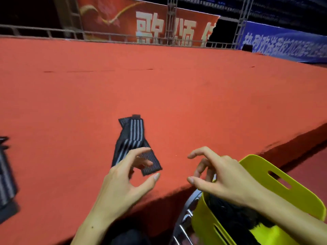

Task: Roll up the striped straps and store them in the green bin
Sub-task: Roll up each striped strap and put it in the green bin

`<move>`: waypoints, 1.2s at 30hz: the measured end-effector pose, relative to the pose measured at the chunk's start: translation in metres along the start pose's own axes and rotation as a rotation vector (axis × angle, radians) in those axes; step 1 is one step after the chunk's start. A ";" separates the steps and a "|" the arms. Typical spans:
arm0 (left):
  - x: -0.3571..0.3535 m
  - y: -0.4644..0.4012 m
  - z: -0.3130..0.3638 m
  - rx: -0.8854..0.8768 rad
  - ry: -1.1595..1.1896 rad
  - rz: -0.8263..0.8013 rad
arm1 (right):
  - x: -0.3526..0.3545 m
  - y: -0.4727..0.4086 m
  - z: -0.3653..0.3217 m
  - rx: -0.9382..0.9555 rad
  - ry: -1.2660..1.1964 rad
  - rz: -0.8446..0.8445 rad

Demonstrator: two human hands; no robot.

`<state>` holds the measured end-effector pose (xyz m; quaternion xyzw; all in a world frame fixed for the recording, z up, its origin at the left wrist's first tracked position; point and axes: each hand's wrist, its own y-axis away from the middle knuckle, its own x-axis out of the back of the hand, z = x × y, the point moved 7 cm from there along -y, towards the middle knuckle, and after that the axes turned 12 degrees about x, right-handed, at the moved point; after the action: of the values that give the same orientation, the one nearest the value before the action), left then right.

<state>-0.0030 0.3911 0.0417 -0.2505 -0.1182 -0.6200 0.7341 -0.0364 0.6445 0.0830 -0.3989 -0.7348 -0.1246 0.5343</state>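
Note:
A black strap with grey stripes lies folded over itself on the red carpeted stage. My left hand hovers at its near end with loosely spread fingers, holding nothing. My right hand hangs empty to the right, fingers loosely curled, above the stage edge and the near rim of the yellow-green bin. Dark straps lie inside the bin, partly hidden by my right wrist. More striped straps lie at the far left edge of view.
The red stage surface stretches far back to a metal railing and banners. Its front edge runs diagonally past my hands. The bin stands on a metal frame below the stage edge, at lower right.

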 end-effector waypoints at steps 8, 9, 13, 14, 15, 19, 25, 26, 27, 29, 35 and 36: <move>0.135 0.026 -0.076 0.174 -0.125 0.229 | -0.067 -0.122 -0.063 0.179 -0.043 -0.058; 0.145 0.027 -0.085 0.195 -0.133 0.243 | -0.074 -0.134 -0.065 0.184 -0.027 -0.061; 0.166 0.019 -0.112 0.242 -0.140 0.248 | -0.100 -0.174 -0.050 0.154 0.050 -0.060; 0.166 0.015 -0.118 0.251 -0.138 0.238 | -0.107 -0.183 -0.042 0.140 0.069 -0.068; 0.165 0.009 -0.124 0.260 -0.132 0.223 | -0.113 -0.191 -0.033 0.123 0.094 -0.077; 0.148 -0.016 -0.144 0.271 -0.127 0.175 | -0.134 -0.217 0.006 0.035 0.159 -0.098; 0.107 -0.057 -0.150 0.256 -0.128 0.099 | -0.177 -0.242 0.055 -0.049 -0.089 -0.112; 0.103 -0.063 -0.151 0.257 -0.132 0.089 | -0.180 -0.246 0.059 -0.057 -0.170 -0.065; 0.099 -0.069 -0.152 0.259 -0.130 0.083 | -0.183 -0.251 0.063 -0.072 -0.240 -0.004; 0.095 -0.080 -0.156 0.271 -0.134 0.080 | -0.184 -0.258 0.067 -0.099 -0.354 0.123; 0.092 -0.097 -0.160 0.332 -0.128 0.054 | -0.168 -0.257 0.013 0.090 -0.522 0.199; 0.091 -0.099 -0.160 0.342 -0.101 0.047 | -0.164 -0.253 0.000 0.125 -0.534 0.182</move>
<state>-0.1018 0.2208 -0.0274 -0.1554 -0.2528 -0.5602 0.7734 -0.2000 0.4055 -0.0008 -0.4481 -0.8170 0.0786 0.3541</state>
